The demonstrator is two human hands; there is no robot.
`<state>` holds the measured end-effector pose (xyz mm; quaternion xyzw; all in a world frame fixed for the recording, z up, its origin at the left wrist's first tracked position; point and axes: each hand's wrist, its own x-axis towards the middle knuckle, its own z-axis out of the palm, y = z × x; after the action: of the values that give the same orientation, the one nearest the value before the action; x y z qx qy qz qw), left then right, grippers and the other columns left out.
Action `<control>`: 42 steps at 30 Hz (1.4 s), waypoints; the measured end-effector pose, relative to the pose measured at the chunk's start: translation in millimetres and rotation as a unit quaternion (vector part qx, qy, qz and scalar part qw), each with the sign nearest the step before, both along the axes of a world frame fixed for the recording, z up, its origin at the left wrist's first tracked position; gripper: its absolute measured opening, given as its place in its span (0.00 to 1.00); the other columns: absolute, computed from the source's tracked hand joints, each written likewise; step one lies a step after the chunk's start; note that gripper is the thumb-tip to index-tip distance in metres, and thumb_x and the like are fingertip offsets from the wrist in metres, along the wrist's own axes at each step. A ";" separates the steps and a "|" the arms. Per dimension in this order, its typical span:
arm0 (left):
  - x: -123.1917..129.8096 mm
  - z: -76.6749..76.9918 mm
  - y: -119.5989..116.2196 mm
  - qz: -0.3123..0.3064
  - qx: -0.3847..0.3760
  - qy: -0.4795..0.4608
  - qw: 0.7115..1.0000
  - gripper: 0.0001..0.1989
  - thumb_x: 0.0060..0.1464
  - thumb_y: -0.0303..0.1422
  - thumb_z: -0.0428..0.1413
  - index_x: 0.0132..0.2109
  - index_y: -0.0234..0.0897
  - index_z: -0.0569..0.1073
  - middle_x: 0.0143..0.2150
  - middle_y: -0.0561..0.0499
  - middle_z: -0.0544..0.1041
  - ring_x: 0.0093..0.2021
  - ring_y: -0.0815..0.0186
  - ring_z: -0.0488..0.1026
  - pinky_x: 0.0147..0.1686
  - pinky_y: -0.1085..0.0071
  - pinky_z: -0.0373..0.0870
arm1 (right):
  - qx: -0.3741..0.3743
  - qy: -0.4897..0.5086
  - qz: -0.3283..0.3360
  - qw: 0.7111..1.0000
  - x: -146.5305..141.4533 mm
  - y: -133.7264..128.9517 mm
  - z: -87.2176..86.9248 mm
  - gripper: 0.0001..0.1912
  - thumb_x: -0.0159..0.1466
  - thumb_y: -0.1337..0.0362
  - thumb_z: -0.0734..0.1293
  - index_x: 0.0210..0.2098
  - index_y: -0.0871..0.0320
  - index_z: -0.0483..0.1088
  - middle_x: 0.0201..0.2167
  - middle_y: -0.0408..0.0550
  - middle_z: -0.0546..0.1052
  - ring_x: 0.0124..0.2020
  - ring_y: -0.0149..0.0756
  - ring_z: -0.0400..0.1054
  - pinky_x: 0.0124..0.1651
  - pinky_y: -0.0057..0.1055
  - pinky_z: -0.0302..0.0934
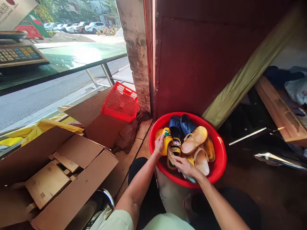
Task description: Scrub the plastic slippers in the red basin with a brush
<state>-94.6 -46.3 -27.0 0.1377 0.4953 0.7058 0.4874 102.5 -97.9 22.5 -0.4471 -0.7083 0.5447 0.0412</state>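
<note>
Wearer has a plain pale green top (168, 222), short left sleeve (121, 219) ending near the elbow, black legwear (139, 169) over the knees, thin round gold-coloured bangle (158, 150) on the left wrist, left hand (159, 144) and right hand (184, 166) both bare.

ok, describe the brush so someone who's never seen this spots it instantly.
Find the big red tub, piled with slippers, in front of the dark red panel. Toward its near side, in the grip of the right hand, is the brush, next to a yellow slipper. Its tan bristles and blue-green handle end, showing past the hand, set it apart from the surrounding slippers.
</note>
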 end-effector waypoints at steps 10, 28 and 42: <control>4.5 -2.1 9.6 0.042 -0.021 -0.041 0.998 0.23 0.50 0.46 0.66 0.48 0.35 0.77 0.39 0.45 0.81 0.39 0.61 0.79 0.43 0.67 0.74 | 0.163 -0.039 -0.042 0.985 26.8 -59.2 -6.4 0.26 0.69 0.59 0.57 0.65 0.54 0.67 0.59 0.53 0.76 0.60 0.45 0.70 0.62 0.43 0.64; 12.7 13.4 3.8 0.068 -0.028 -0.048 0.996 0.22 0.53 0.43 0.64 0.50 0.35 0.74 0.45 0.45 0.80 0.45 0.61 0.78 0.49 0.66 0.73 | 0.339 -0.157 -0.027 0.927 -40.2 -27.4 37.3 0.29 0.70 0.67 0.54 0.70 0.56 0.60 0.46 0.56 0.82 0.46 0.43 0.78 0.50 0.35 0.70; -10.8 27.3 2.1 -0.075 -0.006 -0.249 0.966 0.33 0.59 0.59 0.47 0.47 0.34 0.78 0.45 0.39 0.81 0.50 0.52 0.78 0.51 0.54 0.76 | 0.357 -0.160 -0.048 0.919 53.9 -57.9 -4.5 0.28 0.71 0.61 0.54 0.69 0.49 0.62 0.44 0.52 0.81 0.43 0.43 0.76 0.46 0.34 0.71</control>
<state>-105.4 -44.2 0.3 -0.0079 0.3506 0.6763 0.6478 156.4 -155.7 18.0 -0.5174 -0.8306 0.1738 0.1105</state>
